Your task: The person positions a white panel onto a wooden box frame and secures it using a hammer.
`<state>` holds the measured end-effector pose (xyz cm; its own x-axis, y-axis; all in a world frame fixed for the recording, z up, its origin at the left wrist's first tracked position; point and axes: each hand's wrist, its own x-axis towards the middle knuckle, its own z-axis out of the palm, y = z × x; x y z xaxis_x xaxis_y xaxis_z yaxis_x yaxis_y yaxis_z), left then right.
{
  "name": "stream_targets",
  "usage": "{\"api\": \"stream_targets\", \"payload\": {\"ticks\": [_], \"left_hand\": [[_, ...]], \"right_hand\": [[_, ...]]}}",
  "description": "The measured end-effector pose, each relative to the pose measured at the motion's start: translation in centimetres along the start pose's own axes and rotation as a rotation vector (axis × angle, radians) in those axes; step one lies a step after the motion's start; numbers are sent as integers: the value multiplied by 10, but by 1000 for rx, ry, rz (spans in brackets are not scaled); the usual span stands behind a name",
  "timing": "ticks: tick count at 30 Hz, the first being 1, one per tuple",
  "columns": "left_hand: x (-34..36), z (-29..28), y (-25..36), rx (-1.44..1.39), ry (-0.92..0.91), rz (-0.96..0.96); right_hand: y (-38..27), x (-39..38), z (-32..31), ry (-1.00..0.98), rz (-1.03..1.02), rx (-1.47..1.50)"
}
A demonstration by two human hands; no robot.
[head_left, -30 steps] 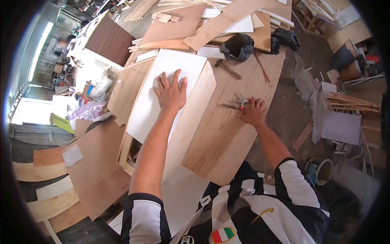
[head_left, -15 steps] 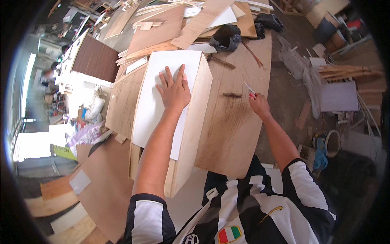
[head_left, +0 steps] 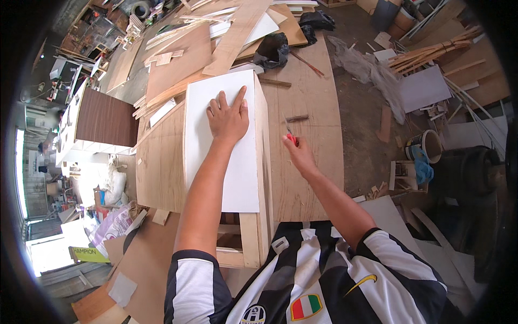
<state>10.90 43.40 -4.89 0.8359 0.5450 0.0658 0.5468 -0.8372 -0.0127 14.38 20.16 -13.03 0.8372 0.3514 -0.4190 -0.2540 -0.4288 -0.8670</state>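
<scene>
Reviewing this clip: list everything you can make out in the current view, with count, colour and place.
plywood worktop: 1, tan, centre
wooden box: 1, light tan, centre
white panel: 1, white, atop box
red-handled tool: 1, red grip, right hand
dark bar: 1, brown, worktop
wooden handle: 1, brown, worktop
black bags: 2, black, far end
boards: many, brown and white, far end
cabinet: 1, dark brown and white, left
bucket: 1, whitish, right
striped shirt: 1, black and white, bottom
other clutter: uncountable, mixed, edges
forearms: 2, bare, lower centre
hands: 2, bare; left hand spread on panel, right gripping tool
</scene>
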Motion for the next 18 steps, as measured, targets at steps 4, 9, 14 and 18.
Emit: {"api": "stream_targets", "payload": {"ticks": [4,9,14,18], "left_hand": [[-4,7,-5,34,86,30],[1,9,-7,-27,86,59],[15,46,-25,9,366,212],[24,25,-20,-78,241,305]], "right_hand": [[-16,-21,23,56,-63,76],[-52,-37,38,83,12,-39],[-62,-48,61,154,15,-64],[-77,-61,60,195,40,-97]]}}
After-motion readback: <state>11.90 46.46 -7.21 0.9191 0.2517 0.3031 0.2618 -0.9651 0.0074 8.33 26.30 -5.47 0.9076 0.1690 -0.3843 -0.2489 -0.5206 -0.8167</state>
